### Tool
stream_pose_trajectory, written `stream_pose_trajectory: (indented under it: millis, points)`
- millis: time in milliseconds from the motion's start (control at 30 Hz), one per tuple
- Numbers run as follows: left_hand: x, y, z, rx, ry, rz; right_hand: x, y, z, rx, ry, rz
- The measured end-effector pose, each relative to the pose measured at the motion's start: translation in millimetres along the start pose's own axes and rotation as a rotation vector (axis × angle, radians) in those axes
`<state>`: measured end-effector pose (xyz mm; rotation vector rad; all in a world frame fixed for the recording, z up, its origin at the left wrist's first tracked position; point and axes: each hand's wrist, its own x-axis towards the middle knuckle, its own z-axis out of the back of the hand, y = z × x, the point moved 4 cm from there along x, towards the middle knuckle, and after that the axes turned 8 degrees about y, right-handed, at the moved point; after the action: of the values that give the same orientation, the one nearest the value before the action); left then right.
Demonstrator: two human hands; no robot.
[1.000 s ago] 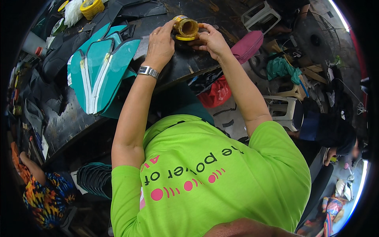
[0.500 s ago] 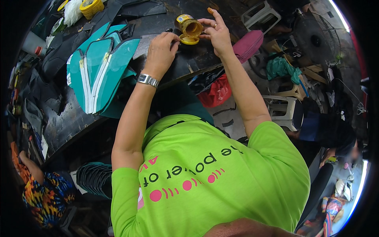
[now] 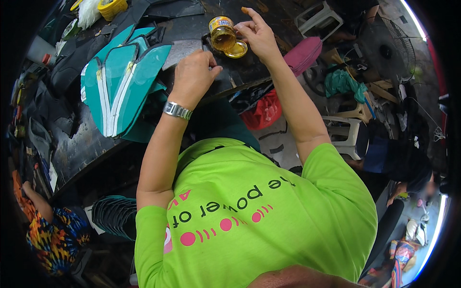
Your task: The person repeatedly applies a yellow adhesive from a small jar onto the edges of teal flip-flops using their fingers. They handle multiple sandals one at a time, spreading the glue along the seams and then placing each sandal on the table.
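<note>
Far left, co-worker's patterned sleeve (image 3: 60,237) below the worktop (image 3: 91,152). Next, teal panels (image 3: 111,93), stacked, two white strips meeting in a V. Small white tags at the stack's left edge, writing too tiny to read. Yellow tub (image 3: 112,9) behind, at the back.

Left hand (image 3: 194,72) is over the worktop's near edge, right of the panels: fingers loosely curled, thumb out. Can't tell if anything is under the fingers. Metal watch (image 3: 177,110) on that wrist.

Jar (image 3: 222,36) lies on its side on the worktop, between the hands, uncapped mouth toward the person. Brownish, sticky-looking stuff inside. Lid (image 3: 236,49) just beside the mouth, amber smears on it. Handling, a guess: jar light, stiff, possibly breakable, slippery near the mouth; best hold is round the labelled body, lid by its rim. Glass or plastic, can't tell. Jar label is blue, yellow and white, print too small to read surely. Green shirt (image 3: 288,216) below has black and pink lettering, upside down, plus pink dots.

Right hand (image 3: 257,37) just right of the jar: one finger stretched out, orange-brown smear on its tip, others bent, no grip visible; contact with jar unclear. Further right, pink pouch (image 3: 303,56), then fan (image 3: 385,51).
</note>
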<state>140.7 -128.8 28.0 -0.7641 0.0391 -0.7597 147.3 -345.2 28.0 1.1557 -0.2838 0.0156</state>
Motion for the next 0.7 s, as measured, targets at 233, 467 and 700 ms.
stream_pose_trajectory:
  millis: [233,467,700]
  points:
    - [33,1,34,0.288,-0.268,-0.117,-40,8,-1,-0.111,0.019,0.035]
    - [79,8,0,0.484,0.058,-0.362,-51,-1,-19,0.029,0.052,-0.007]
    - [81,20,7,0.145,0.127,-0.253,-42,-5,-6,0.014,-0.083,0.154]
